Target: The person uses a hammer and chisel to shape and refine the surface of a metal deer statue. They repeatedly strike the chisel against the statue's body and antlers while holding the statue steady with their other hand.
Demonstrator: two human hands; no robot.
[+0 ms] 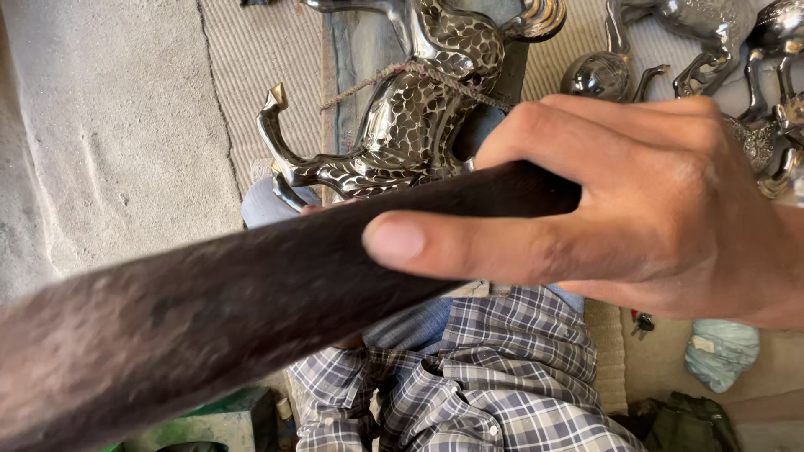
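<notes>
My right hand (636, 209) is wrapped around a thick, dark wooden handle (234, 310) that runs from the middle of the view down to the lower left, very close to the camera and blurred. My thumb lies along its top. Behind the handle a shiny silver metal horse figurine (402, 125) with a scale-like engraved pattern rests on my lap, a length of twine looped over it. A fingertip shows just under the handle near the figurine's legs; my left hand is otherwise hidden behind the handle.
Several more polished metal figurines (720, 59) lie at the upper right on a woven mat (268, 67). A pale blue cloth bundle (722, 351) and a dark green bag (687, 423) sit at the lower right. Bare concrete floor (100, 134) spreads to the left.
</notes>
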